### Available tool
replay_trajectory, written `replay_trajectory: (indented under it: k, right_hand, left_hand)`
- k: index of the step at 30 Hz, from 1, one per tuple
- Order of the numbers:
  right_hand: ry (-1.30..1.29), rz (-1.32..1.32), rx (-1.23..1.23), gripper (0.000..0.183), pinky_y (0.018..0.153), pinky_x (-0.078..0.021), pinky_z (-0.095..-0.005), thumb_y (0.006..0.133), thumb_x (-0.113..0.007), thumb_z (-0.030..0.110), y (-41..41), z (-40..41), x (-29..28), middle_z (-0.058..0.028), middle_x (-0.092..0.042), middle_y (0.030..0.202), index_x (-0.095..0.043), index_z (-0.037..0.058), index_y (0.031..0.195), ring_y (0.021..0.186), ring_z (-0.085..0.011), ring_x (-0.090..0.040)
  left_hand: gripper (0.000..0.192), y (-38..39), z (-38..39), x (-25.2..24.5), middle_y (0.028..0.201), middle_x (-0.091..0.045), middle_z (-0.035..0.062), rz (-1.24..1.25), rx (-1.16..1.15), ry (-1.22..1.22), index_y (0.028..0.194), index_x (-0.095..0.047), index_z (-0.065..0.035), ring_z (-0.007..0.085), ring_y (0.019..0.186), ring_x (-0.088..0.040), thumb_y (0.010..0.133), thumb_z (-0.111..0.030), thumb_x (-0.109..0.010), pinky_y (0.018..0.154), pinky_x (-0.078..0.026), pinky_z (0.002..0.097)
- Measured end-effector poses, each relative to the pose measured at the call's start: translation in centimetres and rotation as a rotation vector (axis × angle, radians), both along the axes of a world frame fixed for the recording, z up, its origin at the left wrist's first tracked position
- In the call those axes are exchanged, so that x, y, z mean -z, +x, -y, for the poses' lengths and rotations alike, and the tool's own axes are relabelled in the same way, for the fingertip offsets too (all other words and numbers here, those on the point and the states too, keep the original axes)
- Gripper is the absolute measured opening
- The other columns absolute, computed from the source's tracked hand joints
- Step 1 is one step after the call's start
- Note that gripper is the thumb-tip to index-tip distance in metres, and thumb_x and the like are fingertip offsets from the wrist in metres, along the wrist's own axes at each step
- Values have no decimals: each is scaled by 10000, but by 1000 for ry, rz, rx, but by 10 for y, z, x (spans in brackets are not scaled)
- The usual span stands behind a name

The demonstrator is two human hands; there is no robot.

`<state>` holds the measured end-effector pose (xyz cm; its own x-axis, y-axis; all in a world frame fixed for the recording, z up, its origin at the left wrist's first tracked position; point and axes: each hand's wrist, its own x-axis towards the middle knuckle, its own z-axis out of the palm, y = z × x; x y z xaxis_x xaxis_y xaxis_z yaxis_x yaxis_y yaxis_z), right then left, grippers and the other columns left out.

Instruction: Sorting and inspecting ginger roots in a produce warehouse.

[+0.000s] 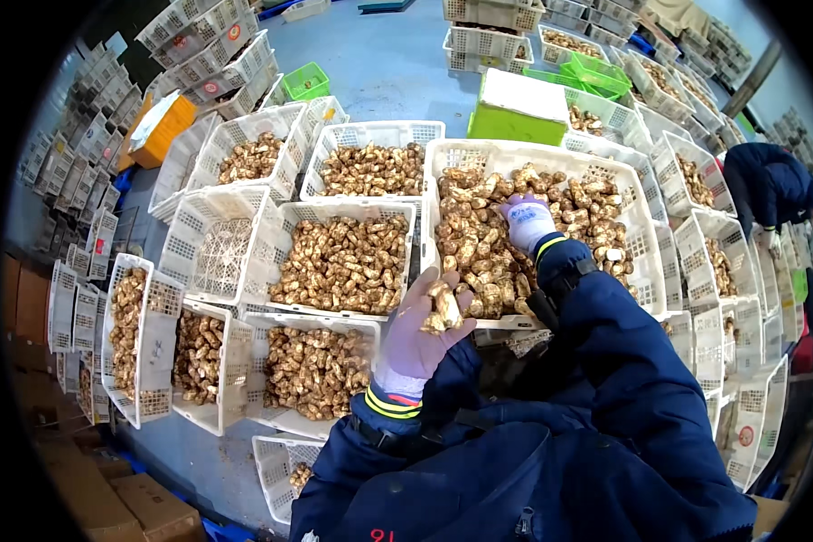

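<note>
My left hand (423,324), in a lilac glove, is turned palm up and cradles a few brown-and-cream mushrooms (443,306) that look like matsutake. It is by the near left corner of a large white plastic crate (643,244). A heap of similar mushrooms (477,240) lies in that crate. My right hand (527,218), gloved in lilac and white, reaches over the heap with its fingertips down among the mushrooms. Whether those fingers grip one is hidden. Dark blue padded sleeves with yellow-striped cuffs cover both arms.
Smaller white crates of mushrooms (342,264) stand to the left, beside one bare-bottomed crate (220,254). A green box with a white top (522,101) is behind the large crate. Stacked crates (206,47) rise farther back. At right, another person (776,183) bends over crates.
</note>
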<state>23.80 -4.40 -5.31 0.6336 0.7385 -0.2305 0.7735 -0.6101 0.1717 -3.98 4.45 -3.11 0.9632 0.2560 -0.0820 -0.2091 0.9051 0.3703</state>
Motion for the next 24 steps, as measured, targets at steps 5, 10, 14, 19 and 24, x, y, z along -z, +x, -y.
replay_trajectory:
  k: [5,10,14,19,24]
  right_hand:
    - [432,-63,121,266,886,-479,-417,793,-601,210,16,25,-3,-159,-626,1100,-669,94,1022,1035,-309,-604]
    - [987,-942,-33,344,695,-527,-312,874,-598,230,-17,58,-54,-106,-641,959,-603,14,1141,805,-202,-636]
    - [1063,-1396,186,422,684,-520,-252,966,-503,303,-68,92,-80,-48,-645,981,-521,26,1284,773,-107,-614]
    - [1067,-1091,30,443,655,-487,-227,961,-502,352,-95,117,-103,-29,-638,953,-549,35,1267,722,-68,-570]
    - [1062,-1011,213,346,694,-469,-234,901,-569,242,-112,123,-109,-36,-637,964,-599,27,1171,788,-80,-563]
  left_hand:
    - [563,6,4,-7,1430,-379,188,-14,81,3,1435,-318,-85,407,1286,-412,968,-365,-461,1006,-406,579]
    - [535,10,11,-6,1376,-461,155,-66,121,-121,1401,-397,-114,354,1189,-514,986,-443,-325,947,-443,554]
    - [526,11,17,3,1352,-475,177,-70,166,-58,1393,-391,-80,364,1197,-508,981,-406,-370,942,-459,551]
    - [614,20,33,-6,1335,-479,212,-180,237,-53,1364,-418,-34,399,1186,-515,953,-489,-410,902,-501,552]
    - [670,29,56,-21,1336,-474,189,-44,303,-151,1357,-423,-30,407,1252,-440,950,-557,-347,956,-436,586]
